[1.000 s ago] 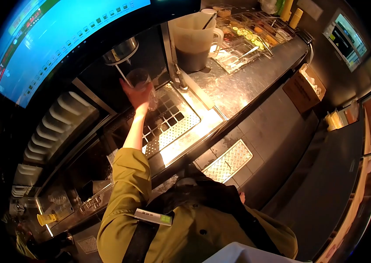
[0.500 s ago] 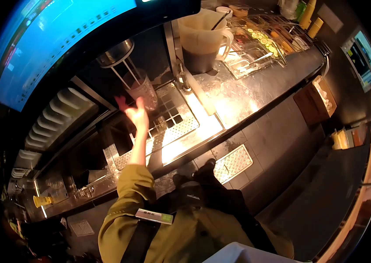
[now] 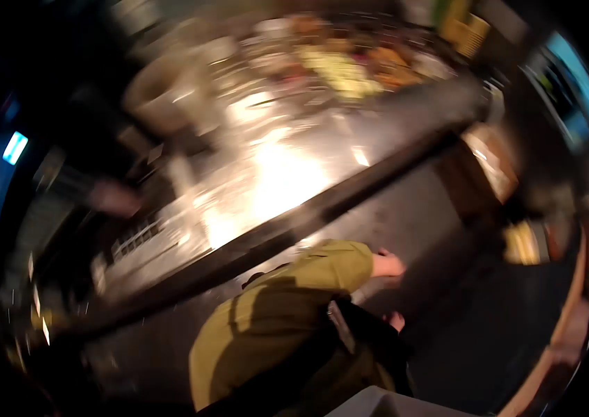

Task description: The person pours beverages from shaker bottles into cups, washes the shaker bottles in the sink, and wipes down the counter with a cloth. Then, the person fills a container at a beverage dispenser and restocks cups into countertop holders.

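Observation:
My left hand [image 3: 387, 264] reaches out of the olive sleeve [image 3: 329, 267], over the floor beyond the counter edge. Its fingers are blurred and I cannot make out anything in them. Just below it, close to the dark strap on my front, part of my right hand [image 3: 396, 321] shows. The rest of that hand is hidden, as is whatever it may touch. Both hands are apart from the steel counter [image 3: 350, 149]. A blurred pinkish shape [image 3: 115, 198] is at the left, near the drip grate [image 3: 138, 240].
A large pitcher [image 3: 162, 94] stands at the back of the counter. Beside it are trays with yellow-green slices [image 3: 340, 73]. At the right are a cardboard box [image 3: 472, 177] and a yellow item [image 3: 525, 243]. Motion smears the whole view.
The view has swung right; the pitcher and counter now sit further left. My left hand has left the clear cup by the grate and come back near my body. Part of my right hand now shows.

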A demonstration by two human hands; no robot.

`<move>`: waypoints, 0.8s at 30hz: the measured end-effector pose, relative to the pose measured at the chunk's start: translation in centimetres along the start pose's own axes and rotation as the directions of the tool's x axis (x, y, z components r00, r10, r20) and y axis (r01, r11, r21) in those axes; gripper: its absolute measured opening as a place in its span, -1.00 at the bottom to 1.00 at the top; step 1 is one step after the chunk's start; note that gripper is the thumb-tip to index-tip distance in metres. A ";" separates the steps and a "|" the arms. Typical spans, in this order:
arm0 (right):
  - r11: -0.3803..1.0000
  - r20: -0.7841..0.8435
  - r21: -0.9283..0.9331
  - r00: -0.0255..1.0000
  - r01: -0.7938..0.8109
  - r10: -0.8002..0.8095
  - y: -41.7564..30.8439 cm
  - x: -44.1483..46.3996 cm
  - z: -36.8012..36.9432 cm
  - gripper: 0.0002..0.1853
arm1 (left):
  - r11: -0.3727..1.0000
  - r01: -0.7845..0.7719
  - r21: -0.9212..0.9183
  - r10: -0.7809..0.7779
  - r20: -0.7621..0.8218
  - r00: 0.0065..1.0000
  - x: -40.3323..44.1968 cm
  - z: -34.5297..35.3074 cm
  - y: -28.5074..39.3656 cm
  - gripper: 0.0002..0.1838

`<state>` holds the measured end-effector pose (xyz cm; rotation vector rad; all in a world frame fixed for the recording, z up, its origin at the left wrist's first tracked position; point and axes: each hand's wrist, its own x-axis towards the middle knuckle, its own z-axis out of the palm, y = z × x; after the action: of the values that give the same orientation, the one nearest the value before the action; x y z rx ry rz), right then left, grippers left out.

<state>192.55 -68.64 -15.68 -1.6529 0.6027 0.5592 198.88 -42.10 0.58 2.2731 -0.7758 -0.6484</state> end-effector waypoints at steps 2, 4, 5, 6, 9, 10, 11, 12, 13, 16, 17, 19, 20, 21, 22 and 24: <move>0.961 -0.192 -0.026 0.942 0.274 -0.274 -6.9 2.5 0.6 -0.86 | 0.849 -0.158 0.504 -0.055 0.381 0.923 7.4 1.3 -3.0 -0.60; 0.776 -0.230 -0.344 0.753 0.530 -0.616 -15.6 3.2 2.5 -0.80 | 0.963 0.102 0.250 -0.134 0.113 0.985 11.6 -0.3 -2.6 -0.62; 0.744 -0.253 -0.331 0.705 0.581 -0.663 -19.2 4.6 4.1 -0.78 | 0.962 0.043 0.270 -0.067 0.083 0.994 13.7 -0.8 -4.2 -0.62; 0.613 -0.263 -0.464 0.562 0.639 -0.784 -21.6 7.7 5.3 -0.78 | 0.953 -0.124 0.276 0.084 0.154 0.985 15.0 -2.6 -5.3 -0.62; 0.707 -0.294 -0.461 0.659 0.537 -0.692 -27.3 18.1 4.7 -0.79 | 0.947 -0.310 -0.081 0.319 0.171 0.932 21.8 -9.1 -9.4 -0.60; 0.806 -0.306 -0.365 0.757 0.467 -0.577 -30.1 21.9 5.2 -0.80 | 0.939 -0.302 -0.166 0.325 0.132 0.936 22.4 -14.0 -10.7 -0.59; 0.901 -0.315 -0.181 0.844 0.395 -0.433 -32.1 26.6 4.8 -0.79 | 0.925 -0.295 -0.241 0.325 0.093 0.941 23.5 -19.1 -12.6 -0.58; 0.871 -0.348 -0.235 0.800 0.431 -0.489 -36.3 30.4 6.1 -0.80 | 0.992 -0.082 -0.099 0.093 0.113 0.989 25.5 -23.1 -15.4 -0.55; 0.844 -0.367 -0.308 0.764 0.439 -0.531 -39.7 32.6 5.7 -0.81 | 1.000 -0.010 -0.002 0.010 0.088 0.996 26.6 -27.9 -15.6 -0.56; 0.618 -0.295 -0.308 0.545 0.723 -0.785 -52.8 41.8 8.6 -0.85 | 0.953 -0.303 0.000 0.273 -0.436 0.858 28.1 -40.3 -19.9 -0.53; 0.548 -0.271 -0.291 0.482 0.784 -0.833 -57.5 43.3 10.0 -0.85 | 0.973 -0.226 -0.039 0.191 -0.412 0.891 27.9 -44.7 -19.3 -0.40; 0.532 -0.252 -0.325 0.470 0.782 -0.846 -65.4 47.7 12.3 -0.85 | 0.990 -0.143 0.012 0.138 -0.361 0.923 30.1 -51.2 -22.1 -0.35; 0.517 -0.235 -0.334 0.462 0.788 -0.855 -68.9 50.2 13.2 -0.85 | 0.995 -0.098 0.027 0.101 -0.313 0.944 31.5 -54.3 -23.9 -0.39; 0.505 -0.217 -0.344 0.457 0.792 -0.863 -72.0 52.7 13.9 -0.85 | 0.998 -0.054 0.041 0.062 -0.264 0.963 33.0 -57.1 -25.8 -0.42; 0.452 -0.178 -0.345 0.415 0.822 -0.892 -75.5 55.3 14.7 -0.85 | 0.996 -0.064 0.064 0.079 -0.290 0.954 34.3 -59.8 -27.8 -0.48; 0.373 -0.120 -0.382 0.355 0.846 -0.927 -82.7 61.0 16.0 -0.85 | 0.999 -0.003 0.045 0.018 -0.335 0.942 36.5 -65.9 -29.9 -0.55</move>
<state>292.52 -46.52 2.45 -2.0365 -0.2727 -0.5181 275.78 -21.05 15.22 2.3324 -0.6391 -0.2276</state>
